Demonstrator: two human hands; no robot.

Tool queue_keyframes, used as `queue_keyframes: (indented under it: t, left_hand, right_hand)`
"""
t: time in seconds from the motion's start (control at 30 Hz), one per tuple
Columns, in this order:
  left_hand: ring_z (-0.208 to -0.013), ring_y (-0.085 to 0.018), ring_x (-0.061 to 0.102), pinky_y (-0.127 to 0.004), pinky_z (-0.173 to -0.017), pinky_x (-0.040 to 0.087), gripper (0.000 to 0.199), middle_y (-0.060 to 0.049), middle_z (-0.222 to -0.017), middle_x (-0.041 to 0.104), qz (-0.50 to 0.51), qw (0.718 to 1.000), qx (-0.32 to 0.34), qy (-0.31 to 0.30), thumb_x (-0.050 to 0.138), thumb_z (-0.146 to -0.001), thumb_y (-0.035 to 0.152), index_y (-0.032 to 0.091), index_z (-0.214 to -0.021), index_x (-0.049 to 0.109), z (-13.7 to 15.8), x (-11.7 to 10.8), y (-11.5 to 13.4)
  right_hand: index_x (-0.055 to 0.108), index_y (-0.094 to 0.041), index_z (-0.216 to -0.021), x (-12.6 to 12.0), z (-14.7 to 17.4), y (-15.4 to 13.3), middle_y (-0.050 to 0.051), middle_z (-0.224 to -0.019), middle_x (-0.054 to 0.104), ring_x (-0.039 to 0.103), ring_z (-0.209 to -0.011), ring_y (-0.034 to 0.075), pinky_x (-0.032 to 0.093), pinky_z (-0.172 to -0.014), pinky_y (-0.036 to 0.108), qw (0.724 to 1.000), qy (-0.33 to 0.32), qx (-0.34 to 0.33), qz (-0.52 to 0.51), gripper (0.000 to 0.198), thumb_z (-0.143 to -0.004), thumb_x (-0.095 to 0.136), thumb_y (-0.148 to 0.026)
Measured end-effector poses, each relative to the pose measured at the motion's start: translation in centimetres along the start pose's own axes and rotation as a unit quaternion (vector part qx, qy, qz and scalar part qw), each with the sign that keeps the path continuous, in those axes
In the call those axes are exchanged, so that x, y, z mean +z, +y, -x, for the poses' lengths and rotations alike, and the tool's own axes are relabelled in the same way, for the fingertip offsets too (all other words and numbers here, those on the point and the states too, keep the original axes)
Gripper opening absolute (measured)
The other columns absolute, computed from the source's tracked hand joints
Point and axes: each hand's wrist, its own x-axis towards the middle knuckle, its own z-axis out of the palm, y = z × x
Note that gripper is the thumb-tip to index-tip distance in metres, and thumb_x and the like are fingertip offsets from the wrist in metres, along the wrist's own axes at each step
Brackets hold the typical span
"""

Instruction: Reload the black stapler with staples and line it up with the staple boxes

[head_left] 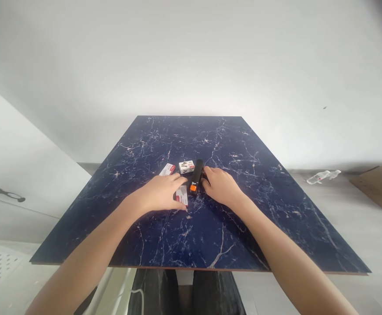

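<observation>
A long, narrow black object point(196, 174) lies near the middle of the dark-blue desk point(184, 240), between the two hands, its length running away from the person with the far end tilted slightly right. Its surface is mostly plain black, with a bright orange patch point(193, 188) near the close end and small pale marks just above that. The right hand point(222, 186) rests at its right side, fingers bent and close together; whether they grip it, I cannot tell. The left hand point(160, 192) has its thumb and fingers spread apart, with a white-and-red box point(182, 195) between them; I cannot tell if it is pinched. Another white-and-red box point(168, 169) lies just beyond that hand, partly hidden by it. A small white box point(186, 166) with a dark picture on top sits just left of the black object's far half. White veins cross the desktop.
</observation>
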Motion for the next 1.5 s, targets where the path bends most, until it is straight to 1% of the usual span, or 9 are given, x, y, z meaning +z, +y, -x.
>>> queue_keyframes:
  t: [0.2,0.43,0.57,0.8,0.97,1.07,1.2,1.37,1.5]
  left_hand:
    - [-0.109,-0.03,0.065,-0.037,-0.079,0.051,0.061,-0.008,-0.14,0.06,0.015,0.998,0.008,0.064,0.064,-0.086,0.058,0.029,-0.139,0.054,-1.1,0.7,-1.7]
    - [-0.111,-0.031,0.064,-0.04,-0.084,0.053,0.067,-0.009,-0.133,0.064,0.046,0.994,0.025,0.1,0.069,-0.082,0.063,0.026,-0.136,0.055,-1.8,2.2,-1.3]
    - [-0.111,-0.032,0.063,-0.043,-0.089,0.052,0.065,-0.01,-0.129,0.065,0.022,0.992,0.038,0.122,0.068,-0.083,0.064,0.025,-0.133,0.057,-1.9,2.5,-1.3]
    - [-0.113,-0.032,0.059,-0.048,-0.099,0.047,0.053,-0.011,-0.122,0.067,-0.011,0.983,0.077,0.167,0.069,-0.085,0.061,0.021,-0.121,0.066,-2.2,3.3,-1.7]
    - [-0.12,-0.032,0.055,-0.051,-0.104,0.042,0.05,-0.01,-0.127,0.066,-0.011,0.981,0.089,0.17,0.064,-0.09,0.058,0.023,-0.126,0.065,-1.9,2.5,-1.6]
    - [-0.125,-0.031,0.054,-0.053,-0.107,0.04,0.038,-0.009,-0.135,0.063,-0.008,0.981,0.062,0.181,0.053,-0.097,0.042,0.023,-0.128,0.064,-1.5,1.4,-2.7]
    - [-0.121,-0.029,0.057,-0.05,-0.107,0.043,0.031,-0.007,-0.135,0.063,0.023,0.984,0.019,0.173,0.05,-0.089,0.021,0.022,-0.113,0.07,-1.4,0.9,-5.3]
    - [-0.13,-0.031,0.05,-0.05,-0.111,0.04,0.042,-0.009,-0.142,0.057,0.047,0.985,0.016,0.166,0.058,-0.079,0.019,0.022,-0.119,0.068,-1.8,1.4,-7.5]
    - [-0.121,-0.031,0.057,-0.048,-0.104,0.046,0.05,-0.01,-0.133,0.063,0.069,0.986,-0.04,0.144,0.064,-0.078,0.027,0.023,-0.128,0.064,-1.7,1.2,-9.0]
  right_hand:
    - [0.058,-0.019,-0.101,0.4,-0.4,0.5,0.009,-0.1,0.071,0.064,-0.085,0.021,0.039,-0.07,0.028,0.992,0.013,-0.009,-0.124,0.013,-0.095,0.047,-0.019]
    - [0.065,-0.02,-0.107,0.4,-0.4,0.8,0.005,-0.101,0.075,0.068,-0.084,0.019,0.043,-0.069,0.025,0.978,-0.001,-0.034,-0.204,0.025,-0.089,0.05,-0.012]
    - [0.067,-0.021,-0.114,0.2,-0.4,0.8,0.007,-0.105,0.076,0.07,-0.089,0.021,0.046,-0.075,0.026,0.974,-0.014,-0.028,-0.226,0.031,-0.089,0.051,-0.012]
    - [0.066,-0.021,-0.105,0.5,-0.5,1.2,0.006,-0.107,0.075,0.07,-0.09,0.02,0.048,-0.077,0.026,0.969,-0.015,-0.024,-0.244,0.022,-0.089,0.052,-0.014]
    - [0.065,-0.021,-0.104,0.7,-0.5,1.4,0.005,-0.104,0.075,0.069,-0.087,0.019,0.047,-0.075,0.025,0.969,-0.021,-0.027,-0.243,0.019,-0.09,0.052,-0.016]
    - [0.064,-0.021,-0.105,0.6,-0.5,1.3,0.005,-0.102,0.075,0.069,-0.087,0.019,0.046,-0.074,0.025,0.971,-0.022,-0.027,-0.235,0.019,-0.091,0.052,-0.017]
    - [0.063,-0.02,-0.105,0.4,-0.5,1.1,0.006,-0.102,0.075,0.068,-0.086,0.019,0.045,-0.073,0.025,0.974,-0.034,-0.02,-0.222,0.02,-0.092,0.049,-0.015]
    - [0.063,-0.02,-0.106,0.3,-0.5,1.1,0.006,-0.104,0.075,0.068,-0.089,0.019,0.044,-0.072,0.025,0.977,-0.045,-0.019,-0.208,0.02,-0.094,0.049,-0.015]
    - [0.062,-0.019,-0.108,0.3,-0.5,1.1,0.008,-0.107,0.074,0.068,-0.09,0.02,0.043,-0.071,0.025,0.979,-0.045,-0.022,-0.197,0.02,-0.095,0.047,-0.016]
